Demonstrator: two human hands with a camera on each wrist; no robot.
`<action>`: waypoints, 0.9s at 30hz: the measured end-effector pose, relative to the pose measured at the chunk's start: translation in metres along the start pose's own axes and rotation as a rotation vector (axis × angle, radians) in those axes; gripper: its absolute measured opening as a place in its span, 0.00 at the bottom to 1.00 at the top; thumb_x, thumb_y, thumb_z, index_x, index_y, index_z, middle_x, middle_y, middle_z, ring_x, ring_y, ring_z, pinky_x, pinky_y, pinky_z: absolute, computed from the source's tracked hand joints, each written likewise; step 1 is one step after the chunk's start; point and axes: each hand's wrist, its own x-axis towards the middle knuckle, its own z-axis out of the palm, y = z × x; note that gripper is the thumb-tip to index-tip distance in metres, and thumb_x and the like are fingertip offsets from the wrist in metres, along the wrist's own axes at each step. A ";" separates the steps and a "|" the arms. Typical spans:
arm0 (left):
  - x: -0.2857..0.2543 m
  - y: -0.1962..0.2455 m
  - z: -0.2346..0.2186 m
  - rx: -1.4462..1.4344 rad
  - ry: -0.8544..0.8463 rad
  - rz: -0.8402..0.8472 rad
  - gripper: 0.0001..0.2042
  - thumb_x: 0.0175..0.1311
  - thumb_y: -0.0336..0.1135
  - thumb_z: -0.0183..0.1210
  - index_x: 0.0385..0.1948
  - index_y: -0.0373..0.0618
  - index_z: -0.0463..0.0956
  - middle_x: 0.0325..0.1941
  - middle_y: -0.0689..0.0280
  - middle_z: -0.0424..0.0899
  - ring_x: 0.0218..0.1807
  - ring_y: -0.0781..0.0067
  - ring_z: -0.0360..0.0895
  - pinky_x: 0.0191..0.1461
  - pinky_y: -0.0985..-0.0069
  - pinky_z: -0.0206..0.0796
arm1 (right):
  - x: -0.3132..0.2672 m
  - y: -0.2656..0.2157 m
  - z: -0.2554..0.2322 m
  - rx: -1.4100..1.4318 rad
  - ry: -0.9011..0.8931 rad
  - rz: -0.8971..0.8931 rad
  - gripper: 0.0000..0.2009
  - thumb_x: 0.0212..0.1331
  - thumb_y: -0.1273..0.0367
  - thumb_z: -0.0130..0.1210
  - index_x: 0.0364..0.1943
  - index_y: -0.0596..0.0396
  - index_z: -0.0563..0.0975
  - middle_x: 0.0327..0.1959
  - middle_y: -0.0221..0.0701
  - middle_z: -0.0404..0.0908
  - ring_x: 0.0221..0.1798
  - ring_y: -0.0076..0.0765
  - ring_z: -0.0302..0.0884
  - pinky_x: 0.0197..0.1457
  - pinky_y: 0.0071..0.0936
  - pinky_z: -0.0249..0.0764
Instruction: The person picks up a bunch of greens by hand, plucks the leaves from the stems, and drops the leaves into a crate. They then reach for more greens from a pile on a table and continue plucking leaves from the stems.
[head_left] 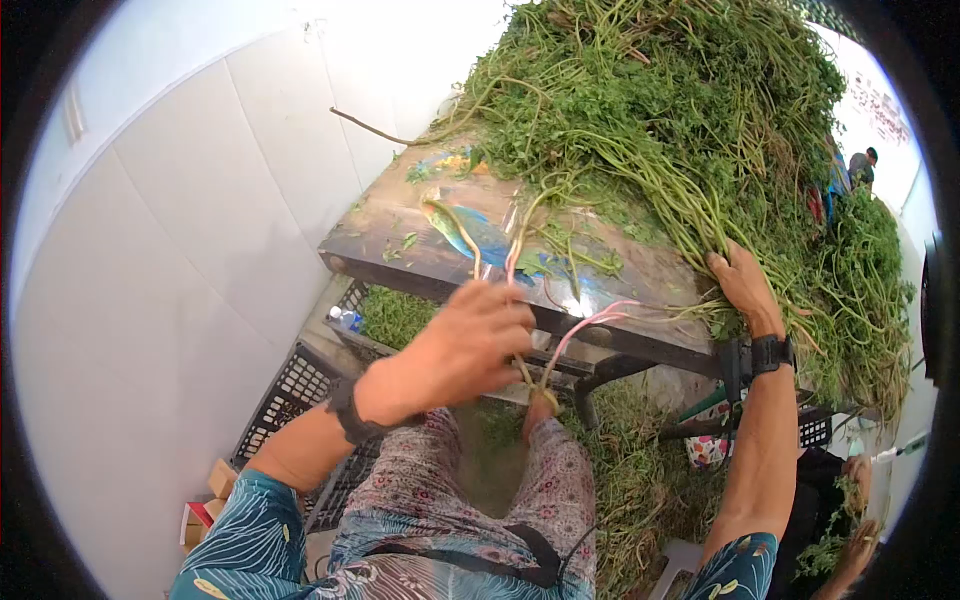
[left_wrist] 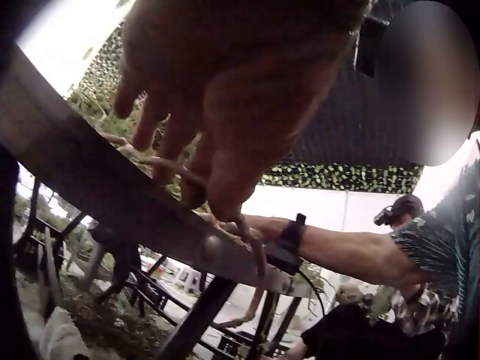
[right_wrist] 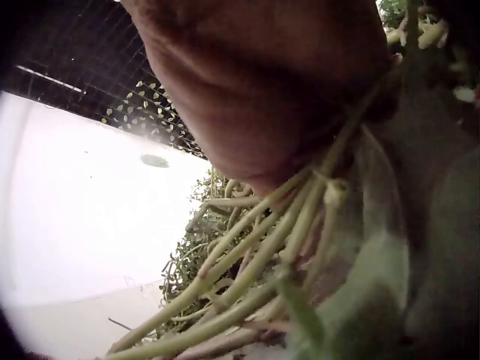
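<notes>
My right hand grips a bunch of long green stems at the table's right front corner. In the right wrist view, several stems fan out from under the palm. My left hand, blurred in the head view, is over the table's front edge. In the left wrist view its thumb and fingers pinch a thin brownish stem, whose end hangs down below the fingertips. Pale stems lie on the tabletop behind that hand. A pinkish stem bends over the edge between my hands.
A tall heap of leafy greens covers the back and right of the wooden table. Below are black crates and loose greenery on the floor. A wall rises at left. Another person's hands hold greens at lower right.
</notes>
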 end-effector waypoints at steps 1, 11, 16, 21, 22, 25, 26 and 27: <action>0.003 0.007 0.004 -0.027 -0.055 0.038 0.11 0.42 0.33 0.63 0.27 0.47 0.70 0.40 0.63 0.74 0.55 0.63 0.64 0.59 0.61 0.53 | 0.000 0.006 0.003 0.023 0.021 -0.021 0.22 0.56 0.61 0.45 0.47 0.67 0.66 0.42 0.51 0.72 0.45 0.52 0.69 0.49 0.39 0.63; -0.027 0.003 0.000 -0.096 0.096 -0.085 0.08 0.43 0.27 0.61 0.27 0.44 0.74 0.20 0.63 0.68 0.30 0.61 0.67 0.43 0.67 0.60 | -0.022 0.000 0.004 0.110 0.067 0.031 0.30 0.56 0.57 0.48 0.57 0.65 0.61 0.59 0.49 0.63 0.62 0.50 0.59 0.62 0.37 0.57; -0.022 0.000 0.004 -0.109 0.170 -0.093 0.07 0.47 0.27 0.59 0.29 0.42 0.75 0.20 0.63 0.68 0.28 0.61 0.67 0.40 0.69 0.58 | -0.026 -0.005 -0.003 0.157 0.009 -0.114 0.26 0.51 0.60 0.53 0.52 0.63 0.67 0.51 0.46 0.71 0.55 0.48 0.68 0.57 0.36 0.63; -0.012 -0.004 0.007 -0.143 0.260 -0.087 0.05 0.49 0.28 0.58 0.27 0.41 0.74 0.21 0.63 0.70 0.28 0.61 0.67 0.39 0.70 0.59 | -0.057 -0.043 -0.023 0.107 0.140 -0.192 0.24 0.45 0.68 0.55 0.50 0.60 0.69 0.51 0.44 0.71 0.55 0.47 0.66 0.60 0.37 0.61; -0.011 -0.004 0.007 -0.149 0.259 -0.085 0.05 0.49 0.28 0.58 0.27 0.41 0.74 0.21 0.62 0.70 0.29 0.61 0.68 0.38 0.70 0.59 | -0.062 -0.047 -0.024 -0.034 0.218 -0.332 0.24 0.44 0.69 0.55 0.50 0.59 0.69 0.51 0.44 0.71 0.56 0.48 0.66 0.61 0.38 0.59; -0.004 0.004 0.002 -0.206 0.244 -0.051 0.05 0.49 0.29 0.58 0.27 0.41 0.74 0.22 0.62 0.70 0.29 0.59 0.68 0.36 0.70 0.60 | -0.087 -0.104 -0.020 -0.082 0.295 -0.643 0.25 0.41 0.72 0.55 0.50 0.56 0.68 0.53 0.45 0.68 0.57 0.50 0.63 0.63 0.40 0.56; -0.001 0.008 0.002 -0.222 0.243 -0.027 0.05 0.49 0.29 0.59 0.27 0.41 0.73 0.22 0.62 0.70 0.29 0.59 0.68 0.36 0.70 0.61 | -0.096 -0.123 -0.010 -0.056 0.278 -0.737 0.25 0.40 0.72 0.55 0.50 0.56 0.68 0.53 0.44 0.68 0.57 0.50 0.63 0.62 0.40 0.57; 0.004 0.013 0.002 -0.237 0.242 -0.002 0.05 0.49 0.29 0.59 0.27 0.42 0.73 0.22 0.62 0.70 0.29 0.59 0.68 0.35 0.70 0.61 | -0.102 -0.139 0.000 -0.030 0.262 -0.832 0.25 0.40 0.72 0.55 0.49 0.56 0.68 0.53 0.43 0.67 0.56 0.50 0.63 0.61 0.41 0.58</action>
